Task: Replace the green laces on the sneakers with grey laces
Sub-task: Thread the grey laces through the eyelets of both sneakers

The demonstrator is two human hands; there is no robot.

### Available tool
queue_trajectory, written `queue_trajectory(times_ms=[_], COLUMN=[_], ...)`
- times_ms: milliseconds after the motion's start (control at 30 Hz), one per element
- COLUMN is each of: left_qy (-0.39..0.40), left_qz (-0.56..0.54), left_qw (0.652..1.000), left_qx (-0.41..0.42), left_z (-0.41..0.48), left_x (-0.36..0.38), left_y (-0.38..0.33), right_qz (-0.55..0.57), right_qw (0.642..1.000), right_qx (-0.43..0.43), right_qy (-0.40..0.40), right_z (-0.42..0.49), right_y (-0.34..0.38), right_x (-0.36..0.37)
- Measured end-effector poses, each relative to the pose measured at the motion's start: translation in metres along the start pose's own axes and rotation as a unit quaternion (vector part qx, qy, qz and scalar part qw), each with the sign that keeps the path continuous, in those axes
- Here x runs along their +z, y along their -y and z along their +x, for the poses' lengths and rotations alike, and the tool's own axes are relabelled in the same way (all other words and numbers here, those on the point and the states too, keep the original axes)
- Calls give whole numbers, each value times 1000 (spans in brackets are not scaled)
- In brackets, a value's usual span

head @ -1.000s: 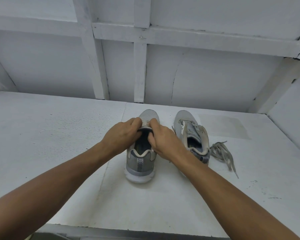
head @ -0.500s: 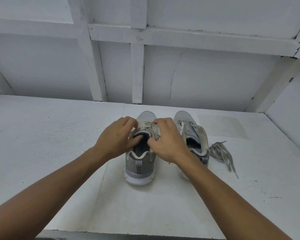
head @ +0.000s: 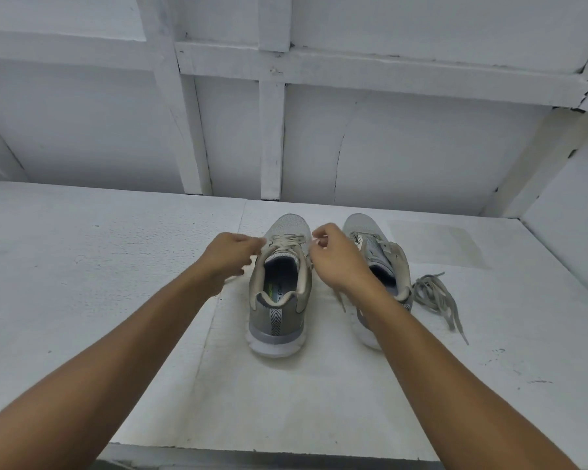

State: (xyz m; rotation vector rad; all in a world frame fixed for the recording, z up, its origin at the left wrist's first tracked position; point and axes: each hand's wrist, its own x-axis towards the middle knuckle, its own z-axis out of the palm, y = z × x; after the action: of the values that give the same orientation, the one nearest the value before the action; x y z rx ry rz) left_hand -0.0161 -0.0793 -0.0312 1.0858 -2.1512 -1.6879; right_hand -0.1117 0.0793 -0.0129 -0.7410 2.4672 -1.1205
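From my head camera, looking down along both forearms, the two grey sneakers stood side by side on the white table, heels toward me and toes toward the white panelled wall. The left sneaker sat between my hands, its opening bare to the camera, with a pale lace crossing its upper eyelets. My left hand was at the shoe's left side, fingers curled in and pinching the lace's left end, though that hand was blurred and the strand itself was hard to make out there. My right hand was at the shoe's right side, thumb and fingertips pressed together on the lace's other end, and a thin strand hung down below the wrist toward the table. The right sneaker stood just beside the left one, partly hidden behind my right forearm, its tongue and collar splayed open; I could not tell whether any lace ran through it. A bundle of loose laces, dull grey-green, lay in a heap on the table just right of that shoe, one end trailing toward me.
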Motion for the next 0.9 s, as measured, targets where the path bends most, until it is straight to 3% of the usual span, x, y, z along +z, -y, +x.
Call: queue_trajectory(times_ms=[100,267,433,633,767,900], left_qy=[12,34,82,168,118,106], left_qz=[-133,-108,71,171,252,209], left_qw=[991,989,968,949,928,939], left_qx=[-23,96,225,202,248,251], left_z=[7,14,14,26,29,25], left_x=[3,-4,-5,-9,-15,-19], left_y=[-18,-57,-88,-71,-54,-58], right_qz=[115,290,306,351,327,293], right_qw=[992,947,942,931,940,953], right_qx=[51,134,103,85,80,80], right_qy=[5,42,93,57,48,23], right_z=[14,30,26,23,22,25], right_y=[11,26,36,32,32,35], right_x=[1,3,2,1,-2,-3])
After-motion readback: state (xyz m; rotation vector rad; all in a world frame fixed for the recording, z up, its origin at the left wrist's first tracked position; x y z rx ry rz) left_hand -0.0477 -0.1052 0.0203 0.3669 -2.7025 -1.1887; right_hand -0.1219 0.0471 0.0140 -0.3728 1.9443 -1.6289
